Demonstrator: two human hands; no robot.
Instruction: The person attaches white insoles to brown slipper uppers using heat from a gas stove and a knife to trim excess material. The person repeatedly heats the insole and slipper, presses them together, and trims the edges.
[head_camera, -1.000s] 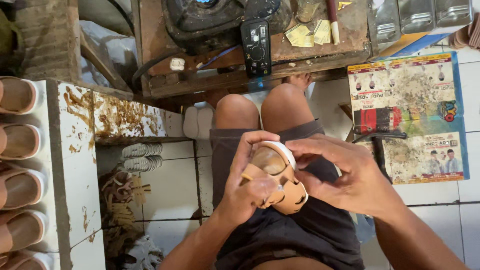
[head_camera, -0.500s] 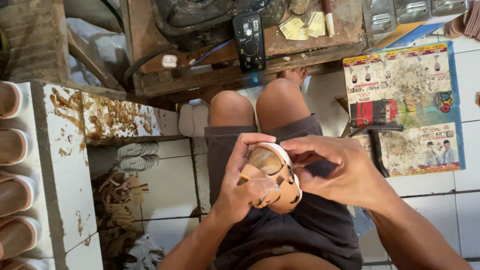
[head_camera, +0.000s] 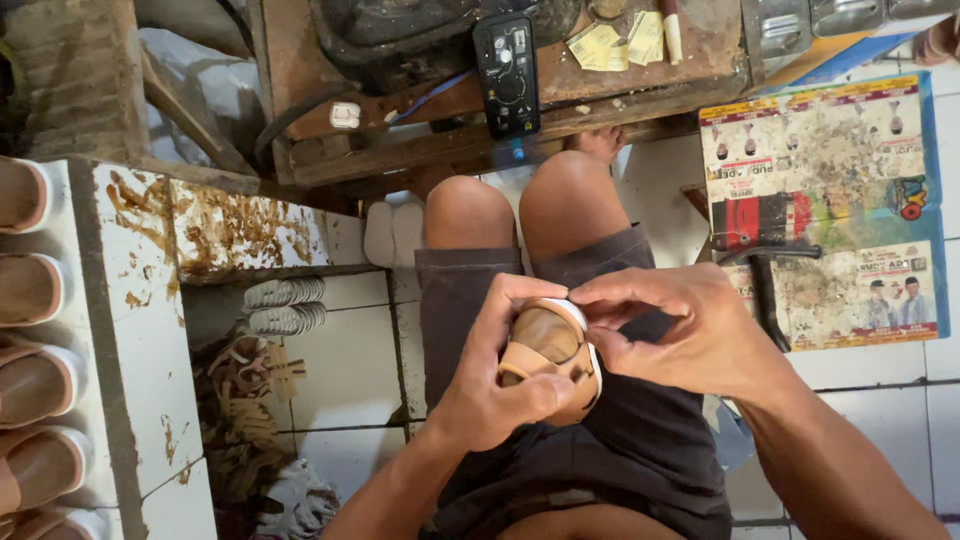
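a: where's the sandal (head_camera: 548, 358)?
b: over the lap, left hand (head_camera: 490, 385) wrapped around it from below.
a: and the right hand (head_camera: 690, 330)?
b: fingertips pinching its white rim.

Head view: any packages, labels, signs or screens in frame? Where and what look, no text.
Flat printed cardboard sheet: on the tiled floor at right, rectangular, blue-edged, red and yellow bands, stained, small pictures.
Black handheld device with small screen: on the wooden bench at top centre, upright rectangle.
Yellow paper slips: on the bench right of the device, crumpled.
Small white square tag: on the bench edge, left.
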